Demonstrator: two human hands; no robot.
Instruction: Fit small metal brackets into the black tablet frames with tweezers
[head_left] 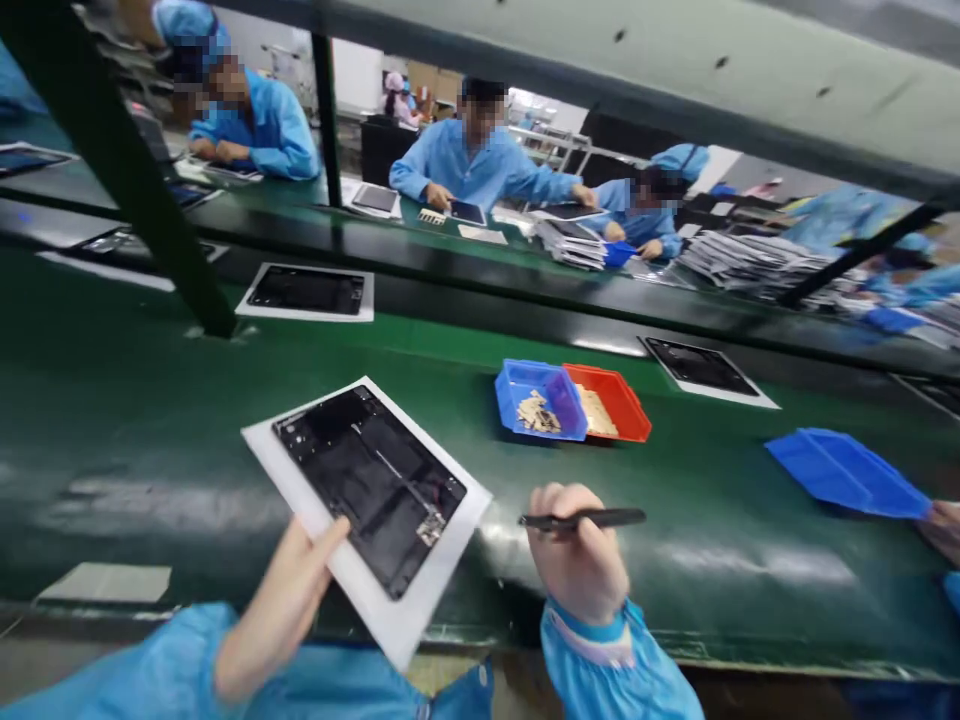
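A black tablet-like panel (371, 480) with small parts and a thin light cable on it lies on a white sheet (450, 590), turned at an angle. My left hand (300, 570) grips the sheet and panel at their lower left edge, thumb on top and the other fingers hidden underneath. To the right of the sheet, my right hand (577, 550) is closed around a dark pen-like tool (615, 517), held nearly level above the green table and apart from the panel. Beyond it are a blue bin (506, 400) and a red bin (634, 410), both with small pale pieces.
Other panels on white sheets (365, 305) (750, 398) rest along the dark strip behind. A person's hand (945, 515) holds a blue tray (847, 470) at right. Green posts (120, 170) support an overhead shelf. Several people in blue work across the table (420, 455).
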